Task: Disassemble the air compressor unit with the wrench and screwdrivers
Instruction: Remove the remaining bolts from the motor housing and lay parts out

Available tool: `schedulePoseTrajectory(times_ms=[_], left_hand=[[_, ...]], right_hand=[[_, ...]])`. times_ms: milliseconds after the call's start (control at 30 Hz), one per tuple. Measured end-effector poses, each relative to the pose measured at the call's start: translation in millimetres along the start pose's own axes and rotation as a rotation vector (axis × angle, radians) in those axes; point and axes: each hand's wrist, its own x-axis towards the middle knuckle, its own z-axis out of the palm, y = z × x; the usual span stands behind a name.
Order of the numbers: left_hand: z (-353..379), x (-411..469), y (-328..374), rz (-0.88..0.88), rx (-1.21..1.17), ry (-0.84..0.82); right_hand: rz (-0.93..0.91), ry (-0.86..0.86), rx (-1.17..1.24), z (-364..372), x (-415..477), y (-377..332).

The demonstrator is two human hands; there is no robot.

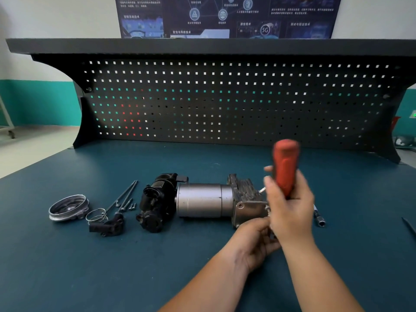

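- Air compressor unit lies on its side near the middle of a dark blue workbench, silver cylinder in the centre, black motor part at its left end, grey ribbed head at its right end. A black pegboard stands behind.
- A dark poster hangs above on the wall. Only "5G" can be read; the other writing is too small. No brand shows on the compressor.
- The right hand is wrapped around a red-handled screwdriver, held nearly upright just beside the grey head. The handle is blurred and the tip is hidden.
- The left hand has its fingers curled at the lower corner of the head; whether it pinches something cannot be told.
- Likely step: freeing the fasteners on the head. The next move calls for seating the tip squarely in a screw while the unit is steadied against rolling.
- Parts already off lie to the left: a round metal cover, long bolts, wire clips.
- A small socket bit lies to the right.
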Motion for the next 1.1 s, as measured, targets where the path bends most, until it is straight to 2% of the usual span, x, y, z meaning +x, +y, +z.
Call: schedulePoseTrajectory(times_ms=[200,267,333,433,533,600,667,767,867,1033,1100], left_hand=[[1.7,1.9,-0.4,-0.034,-0.021,0.060],[3.0,1.4,-0.1,-0.036,-0.022,0.065],[3.2,1.6,0.0,-0.038,-0.035,0.071],[2.1,1.6,0.3,-0.040,-0.068,0.080],[1.4,2.2,-1.1,-0.024,-0.102,0.055],[1.6,1.5,-1.8,-0.004,-0.099,-0.001],[1.3,0.5,-2.1,-0.001,-0.082,-0.045],[0.5,-0.5,-1.4,0.003,-0.070,-0.050],[1.2,2.1,0.3,0.012,-0.065,-0.002],[3.2,3.3,-1.1,-0.006,-0.078,0.074],[4.4,3.0,-1.3,-0.007,-0.100,0.070]], right_hand=[[0.499,0.623,0.519,-34.9,26.8,5.5],[0.649,0.729,0.604,-42.9,29.1,11.4],[0.675,0.753,0.610,-44.0,30.0,14.4],[0.496,0.642,0.501,-33.3,28.7,7.8],[0.231,0.315,0.306,-15.3,15.9,1.2],[0.107,0.091,0.104,-7.2,5.7,1.3],[0.007,-0.065,-0.055,-3.4,0.3,2.7],[-0.013,-0.093,-0.094,-2.9,1.9,0.6],[0.158,0.101,0.098,-6.9,10.0,-0.4],[0.576,0.654,0.555,-38.0,29.8,7.7],[0.711,0.748,0.647,-46.6,31.1,13.6]])
